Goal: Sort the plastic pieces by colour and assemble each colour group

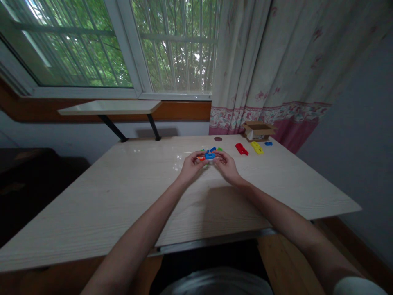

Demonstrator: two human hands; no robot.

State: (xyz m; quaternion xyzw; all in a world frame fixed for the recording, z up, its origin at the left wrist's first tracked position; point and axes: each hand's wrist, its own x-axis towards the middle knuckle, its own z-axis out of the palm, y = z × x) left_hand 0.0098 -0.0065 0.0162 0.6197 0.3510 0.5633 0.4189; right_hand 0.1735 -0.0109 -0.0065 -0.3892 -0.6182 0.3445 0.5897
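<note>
Over the middle of the table, my left hand and my right hand meet, fingers curled inward. Between their fingertips is a small blue plastic piece with an opening in it, held from both sides. An orange-red bit shows by the left fingers; whether it joins the blue piece I cannot tell. Just beyond the hands are another blue piece and a green piece, partly hidden by the fingers. Something pale shows beneath the held piece, too small to make out.
To the right lie a red plastic piece, a yellow one and a small blue one. An opened cardboard box stands behind them by the curtain. A raised shelf on black legs occupies the table's back left.
</note>
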